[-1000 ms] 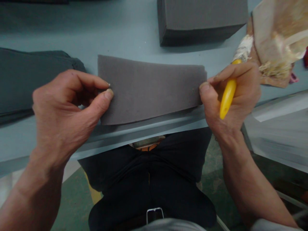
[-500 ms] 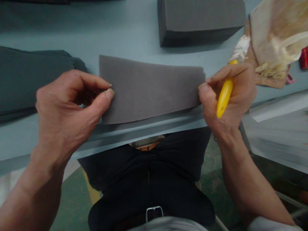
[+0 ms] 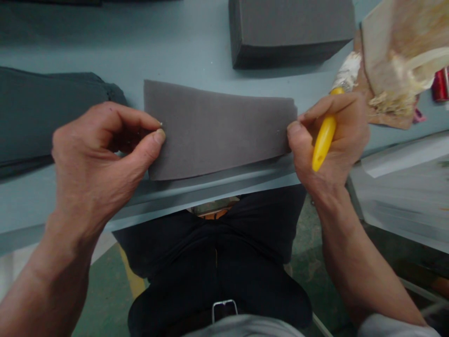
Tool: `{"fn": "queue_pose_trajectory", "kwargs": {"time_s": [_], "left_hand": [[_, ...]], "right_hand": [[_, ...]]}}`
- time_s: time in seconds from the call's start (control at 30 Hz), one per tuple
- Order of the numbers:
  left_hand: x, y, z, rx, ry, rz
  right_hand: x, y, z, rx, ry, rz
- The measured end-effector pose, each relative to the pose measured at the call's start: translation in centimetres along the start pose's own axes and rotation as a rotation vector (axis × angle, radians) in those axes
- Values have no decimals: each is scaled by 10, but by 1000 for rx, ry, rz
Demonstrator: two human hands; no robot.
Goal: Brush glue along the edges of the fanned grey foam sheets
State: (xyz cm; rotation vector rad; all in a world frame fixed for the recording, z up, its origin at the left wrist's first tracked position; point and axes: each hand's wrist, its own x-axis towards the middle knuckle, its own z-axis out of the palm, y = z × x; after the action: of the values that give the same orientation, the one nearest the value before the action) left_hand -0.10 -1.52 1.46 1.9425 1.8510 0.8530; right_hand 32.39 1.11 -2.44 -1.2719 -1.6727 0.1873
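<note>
A flat grey piece of fabric or foam sheet (image 3: 220, 133), wider at its left end, is stretched between my hands above the table's near edge. My left hand (image 3: 101, 145) pinches its left end between thumb and forefinger. At the right end, my right hand (image 3: 329, 135) pinches the sheet between thumb and finger. The same hand also keeps a yellow-handled brush (image 3: 323, 145) across the palm, its handle end toward me. White wrapping or residue (image 3: 349, 68) covers the brush's far part, and its tip cannot be made out.
A thick grey block-like stack (image 3: 294, 28) stands at the back. Dark green folded cloth (image 3: 45, 112) lies at left. To the right are a stained whitish container (image 3: 396, 51) on a brown board and a red spool (image 3: 440, 86). The pale blue table (image 3: 182, 42) ends just before my legs.
Very little differs. My right hand, with the brush and the sheet's right end, appears slightly farther left; the objects at right have shifted left in view too. Both grips are unchanged.
</note>
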Motion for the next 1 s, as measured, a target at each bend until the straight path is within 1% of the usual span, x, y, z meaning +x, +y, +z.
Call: {"fn": "queue_pose_trajectory", "kwargs": {"time_s": [0.17, 0.4, 0.57, 0.73, 0.87, 1.0], "left_hand": [[-1, 2, 0, 19, -4, 5], [-2, -3, 0, 42, -20, 21], [-2, -5, 1, 35, -16, 34], [-3, -4, 0, 36, -31, 32], [-3, -2, 0, 59, -31, 33], [-2, 0, 0, 54, -46, -3]], "right_hand": [[-3, 0, 2, -1, 14, 27], [-6, 2, 4, -8, 21, 94], [-5, 3, 3, 30, 14, 96], [-3, 5, -1, 45, -36, 57], [-4, 7, -2, 52, -49, 88], [-5, 5, 1, 19, -11, 92]]}}
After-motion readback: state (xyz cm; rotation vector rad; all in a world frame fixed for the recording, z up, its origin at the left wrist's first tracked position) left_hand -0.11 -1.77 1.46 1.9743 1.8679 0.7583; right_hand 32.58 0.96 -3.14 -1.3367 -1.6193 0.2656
